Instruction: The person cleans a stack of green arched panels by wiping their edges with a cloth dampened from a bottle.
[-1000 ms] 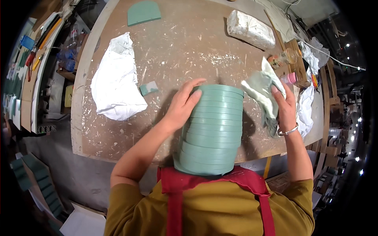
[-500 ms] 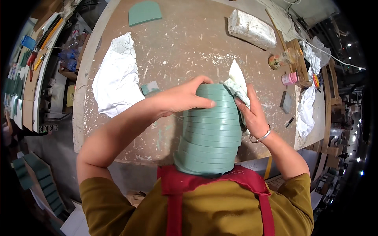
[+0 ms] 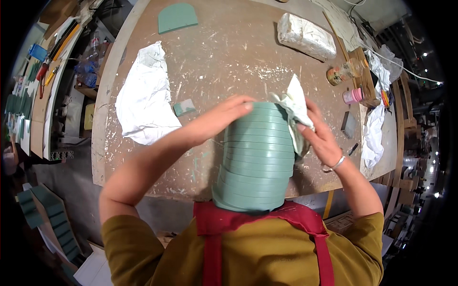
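A tall stack of green arch-shaped boards (image 3: 257, 152) leans against my red apron at the table's near edge, its curved edges facing up. My left hand (image 3: 234, 108) lies along the far left of the stack, fingers stretched out and touching its end. A crumpled white cloth (image 3: 296, 102) is gripped in my right hand (image 3: 322, 133), at the stack's far right side. Part of the cloth hangs down along the boards, and some right fingers are hidden behind it.
Far left on the worn brown table (image 3: 210, 62) lies a single green board (image 3: 177, 18). A white cloth heap (image 3: 145, 100) and small green-and-grey block (image 3: 184, 107) sit left. Rightward are a wrapped white block (image 3: 306, 37), a jar (image 3: 339, 73), pink container (image 3: 353, 96) and grey block (image 3: 348, 124).
My left hand has loosened its thumb-and-finger hold and slid to the stack's far end. My right hand has moved right with the cloth, slightly away from the boards.
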Available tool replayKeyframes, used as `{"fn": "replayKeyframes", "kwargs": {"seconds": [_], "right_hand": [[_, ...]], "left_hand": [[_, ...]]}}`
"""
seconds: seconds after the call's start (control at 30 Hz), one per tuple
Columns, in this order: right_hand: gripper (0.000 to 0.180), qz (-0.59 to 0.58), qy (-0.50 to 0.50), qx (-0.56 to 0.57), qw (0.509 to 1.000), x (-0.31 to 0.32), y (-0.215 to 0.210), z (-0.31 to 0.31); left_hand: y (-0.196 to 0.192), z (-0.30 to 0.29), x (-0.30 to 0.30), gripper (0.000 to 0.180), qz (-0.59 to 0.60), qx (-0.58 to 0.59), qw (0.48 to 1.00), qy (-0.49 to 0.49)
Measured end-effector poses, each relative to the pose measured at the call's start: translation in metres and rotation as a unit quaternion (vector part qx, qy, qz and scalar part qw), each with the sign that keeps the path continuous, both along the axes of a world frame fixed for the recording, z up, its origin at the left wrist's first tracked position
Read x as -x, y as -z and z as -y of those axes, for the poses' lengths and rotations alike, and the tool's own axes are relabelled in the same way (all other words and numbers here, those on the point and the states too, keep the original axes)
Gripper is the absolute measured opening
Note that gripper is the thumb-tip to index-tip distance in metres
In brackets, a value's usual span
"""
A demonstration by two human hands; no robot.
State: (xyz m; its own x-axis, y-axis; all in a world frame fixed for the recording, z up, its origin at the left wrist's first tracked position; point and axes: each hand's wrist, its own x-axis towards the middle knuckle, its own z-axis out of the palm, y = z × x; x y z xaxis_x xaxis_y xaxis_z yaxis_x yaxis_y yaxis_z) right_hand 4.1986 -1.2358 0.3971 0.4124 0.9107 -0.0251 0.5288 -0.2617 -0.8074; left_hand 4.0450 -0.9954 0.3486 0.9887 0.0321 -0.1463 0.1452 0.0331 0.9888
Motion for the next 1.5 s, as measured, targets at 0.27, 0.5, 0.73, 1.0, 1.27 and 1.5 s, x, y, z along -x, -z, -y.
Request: {"fn": "replayKeyframes", "kwargs": {"seconds": [0.27,0.5,0.73,1.0,1.27,1.5], "right_hand": [[0.016,0.365,-0.167,-0.067,0.913,0.047,-0.020,-0.075],[0.016,0.283,-0.198,-0.043,0.937,0.029,-0.027,-0.056],[0.022,0.363,-0.298,-0.009,0.883,0.055,-0.018,-0.107],[0.019,0.290,-0.068,0.066,0.952,-0.029,-0.028,0.020],[0.021,0.355,-0.201,-0.031,0.912,0.044,-0.024,-0.092],[0.020,0.178,-0.182,0.014,0.967,0.018,-0.034,-0.038]], "left_hand": [[0.059,0.053,-0.008,0.027,0.157,0.101,0.933,-0.308],[0.052,0.045,-0.004,0.028,0.141,-0.001,0.948,-0.284],[0.047,0.054,0.001,0.024,0.113,0.212,0.930,-0.279],[0.044,0.049,-0.011,0.039,0.154,0.007,0.942,-0.297],[0.062,0.058,-0.011,0.035,0.171,0.125,0.921,-0.326],[0.056,0.051,-0.005,0.033,0.156,-0.007,0.934,-0.321]]}}
